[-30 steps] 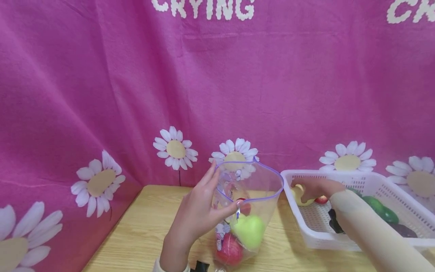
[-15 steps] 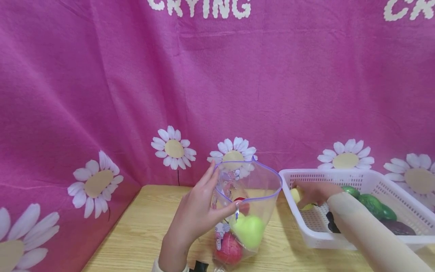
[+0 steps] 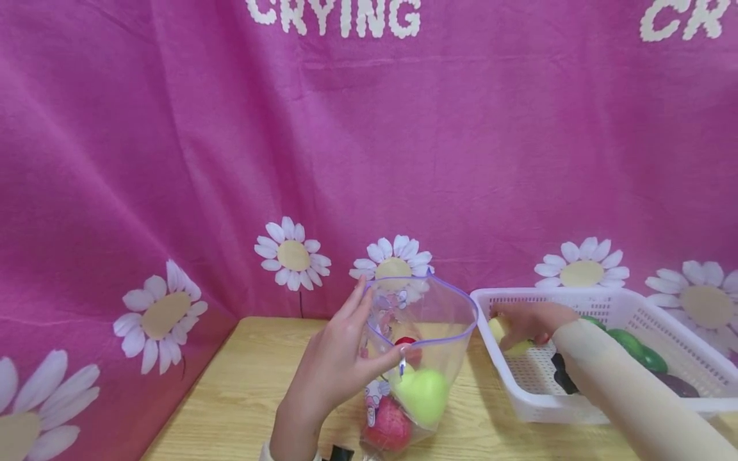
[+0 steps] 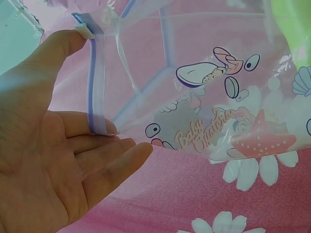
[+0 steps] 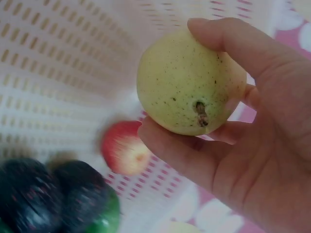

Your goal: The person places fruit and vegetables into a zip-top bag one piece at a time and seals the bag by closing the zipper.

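My left hand (image 3: 331,365) holds the rim of a clear bag (image 3: 455,349) with a purple-edged mouth, which stands wide apart. In the left wrist view the thumb of that hand (image 4: 58,141) is at the slider and the fingers lie along the rim. Inside the bag are a yellow-green fruit (image 3: 425,397) and red fruits, one low (image 3: 389,424) and one higher up. My right hand (image 3: 527,325) reaches into the white basket. In the right wrist view its fingers and thumb (image 5: 243,107) curl round a speckled yellow pear (image 5: 177,80).
The white basket (image 3: 567,408) stands on the wooden table (image 3: 248,384), right of the bag. A small red fruit (image 5: 127,148) and dark produce (image 5: 29,194) lie in it, with green produce (image 3: 627,344) on its right side. A pink flowered cloth (image 3: 461,128) hangs behind.
The right hand and the pear have shifted slightly within the basket, and the fingers stay round the pear. My left hand keeps its hold on the bag's rim. The head view has moved a little.
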